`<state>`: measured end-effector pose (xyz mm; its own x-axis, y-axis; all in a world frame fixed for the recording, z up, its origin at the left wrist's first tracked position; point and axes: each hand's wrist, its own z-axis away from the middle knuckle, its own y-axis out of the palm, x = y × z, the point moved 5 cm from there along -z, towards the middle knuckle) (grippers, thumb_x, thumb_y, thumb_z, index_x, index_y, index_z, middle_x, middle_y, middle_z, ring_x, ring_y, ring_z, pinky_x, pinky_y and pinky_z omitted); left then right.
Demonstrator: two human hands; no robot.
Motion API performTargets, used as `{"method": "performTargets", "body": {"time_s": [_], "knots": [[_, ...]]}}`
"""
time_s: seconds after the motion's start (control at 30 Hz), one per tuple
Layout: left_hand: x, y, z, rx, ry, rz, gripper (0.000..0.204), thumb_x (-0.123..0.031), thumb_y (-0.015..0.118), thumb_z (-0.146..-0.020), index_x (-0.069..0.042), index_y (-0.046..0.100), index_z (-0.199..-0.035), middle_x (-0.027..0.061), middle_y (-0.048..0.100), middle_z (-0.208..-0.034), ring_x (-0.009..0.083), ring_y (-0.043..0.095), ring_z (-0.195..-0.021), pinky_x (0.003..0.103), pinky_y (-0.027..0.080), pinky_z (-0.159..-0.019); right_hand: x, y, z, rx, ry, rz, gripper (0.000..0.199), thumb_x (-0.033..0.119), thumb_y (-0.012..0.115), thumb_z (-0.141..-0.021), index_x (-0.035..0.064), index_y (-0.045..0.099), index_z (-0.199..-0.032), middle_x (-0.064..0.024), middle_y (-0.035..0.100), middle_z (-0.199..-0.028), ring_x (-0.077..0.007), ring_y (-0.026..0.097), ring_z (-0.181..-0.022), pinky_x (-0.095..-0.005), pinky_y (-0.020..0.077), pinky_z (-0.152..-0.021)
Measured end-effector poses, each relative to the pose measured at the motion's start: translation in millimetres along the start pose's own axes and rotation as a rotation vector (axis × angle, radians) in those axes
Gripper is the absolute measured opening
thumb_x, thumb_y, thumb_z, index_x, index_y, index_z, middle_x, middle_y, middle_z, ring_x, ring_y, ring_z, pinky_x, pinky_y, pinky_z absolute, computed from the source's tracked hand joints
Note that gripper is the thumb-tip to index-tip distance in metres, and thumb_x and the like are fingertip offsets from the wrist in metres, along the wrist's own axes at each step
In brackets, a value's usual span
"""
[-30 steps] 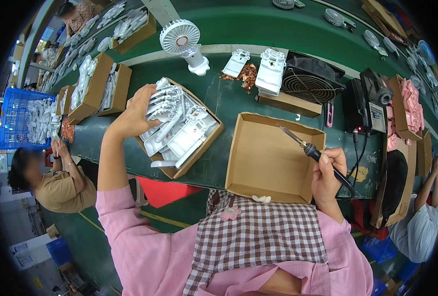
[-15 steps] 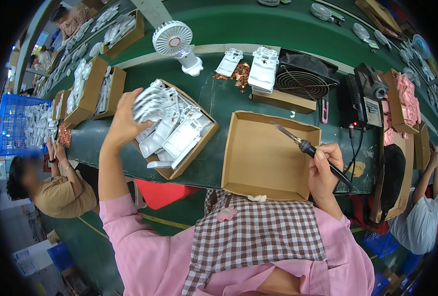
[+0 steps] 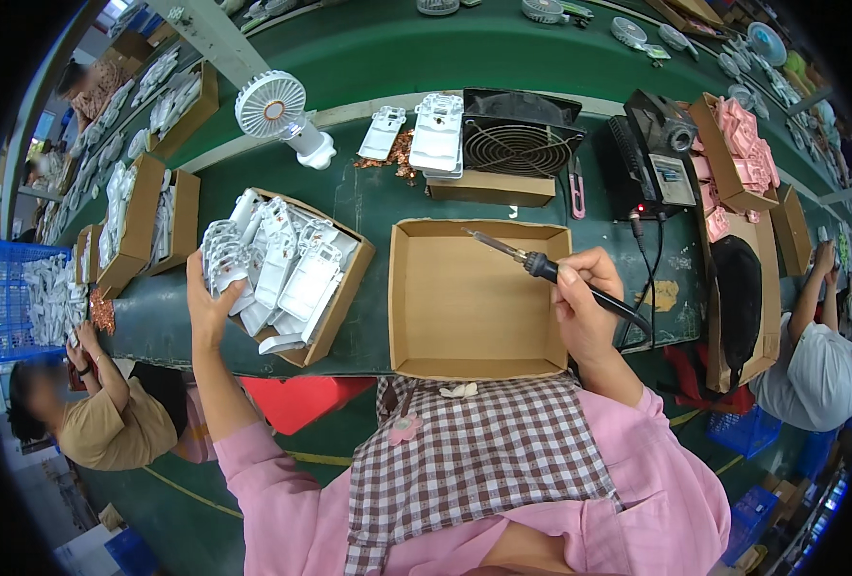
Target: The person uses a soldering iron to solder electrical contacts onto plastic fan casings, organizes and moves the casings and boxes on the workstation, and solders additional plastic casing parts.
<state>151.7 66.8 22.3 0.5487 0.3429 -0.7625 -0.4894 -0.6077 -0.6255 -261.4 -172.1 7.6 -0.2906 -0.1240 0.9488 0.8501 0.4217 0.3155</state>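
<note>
- Presently, in the head view, the left hand (image 3: 213, 298) rests on the near-left corner of the carton of white plastic housings (image 3: 287, 274); its fingers (image 3: 222, 257) are curled closed around a small stack of housings at that corner.
- The housings lie mostly with their long axes running away from the person, up and slightly right; the rest of them lie directly to the right of the left hand, touching one another.
- The right hand (image 3: 584, 302) is closed in a pen grip on the soldering iron (image 3: 541, 269). The iron's long axis runs from the hand up-left, with its tip over the empty cardboard tray (image 3: 479, 370).
- The tray sits between the two hands, just beside the carton, near the front edge of the counter (image 3: 387, 197).
- The left hand is nearer the housings; the tray interior offers open room.
- A cable (image 3: 648, 278) trails right of the right hand towards the black power unit (image 3: 651, 158).
</note>
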Motion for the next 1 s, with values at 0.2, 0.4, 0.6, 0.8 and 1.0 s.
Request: {"method": "performTargets", "body": {"time_s": [0.2, 0.4, 0.6, 0.8, 1.0], "knots": [[18, 0, 21, -0.18, -0.033, -0.005, 0.067, -0.024, 0.076, -0.069, 0.001, 0.045, -0.123, 0.0104, 0.051, -0.112, 0.0205, 0.049, -0.103, 0.032, 0.037, -0.092, -2, -2, -2, 0.015, 0.0, -0.028, 0.012, 0.01, 0.061, -0.086, 0.0032, 0.051, -0.086, -0.0019, 0.053, -0.061, -0.0034, 0.043, -0.046, -0.0166, 0.0325, -0.042], [3, -6, 43, -0.492, 0.043, 0.438, 0.054, -0.005, 0.067, -0.075, 0.002, 0.044, -0.123, 0.0095, 0.055, -0.11, 0.0192, 0.053, -0.098, 0.031, 0.042, -0.089, 2, -1, -8, 0.056, -0.013, -0.121, 0.012, 0.009, 0.06, -0.087, 0.0028, 0.051, -0.087, -0.002, 0.053, -0.062, -0.0035, 0.043, -0.047, -0.0168, 0.0324, -0.044], [-70, 33, 55, -0.115, 0.091, 1.386, 0.066, -0.009, 0.056, -0.082, -0.003, 0.026, -0.14, 0.0204, 0.033, -0.14, 0.0419, 0.031, -0.13, 0.053, 0.048, -0.09, 10, -8, -9, 0.0, -0.128, -0.09, 0.014, 0.011, 0.06, -0.087, 0.0024, 0.05, -0.087, -0.0032, 0.053, -0.063, -0.0035, 0.043, -0.046, -0.0167, 0.0329, -0.043], [-145, 152, 55, 0.429, -0.225, 1.724, 0.078, -0.01, 0.065, -0.068, -0.008, 0.03, -0.138, 0.0221, 0.043, -0.132, 0.0381, 0.051, -0.111, 0.039, 0.052, -0.064, 11, -4, -6, -0.01, -0.198, -0.13, 0.012, 0.009, 0.058, -0.087, 0.002, 0.049, -0.088, -0.004, 0.053, -0.066, -0.004, 0.043, -0.047, -0.0169, 0.0336, -0.042], [-152, 199, 56, 0.291, -0.353, 1.334, 0.06, 0.001, 0.064, -0.072, -0.002, 0.038, -0.126, 0.013, 0.056, -0.111, 0.0241, 0.058, -0.1, 0.038, 0.051, -0.081, 17, 1, 3, -0.032, -0.317, -0.167, 0.013, 0.006, 0.056, -0.088, 0.0011, 0.046, -0.095, -0.005, 0.051, -0.069, -0.0052, 0.044, -0.048, -0.0173, 0.0347, -0.042]]}}
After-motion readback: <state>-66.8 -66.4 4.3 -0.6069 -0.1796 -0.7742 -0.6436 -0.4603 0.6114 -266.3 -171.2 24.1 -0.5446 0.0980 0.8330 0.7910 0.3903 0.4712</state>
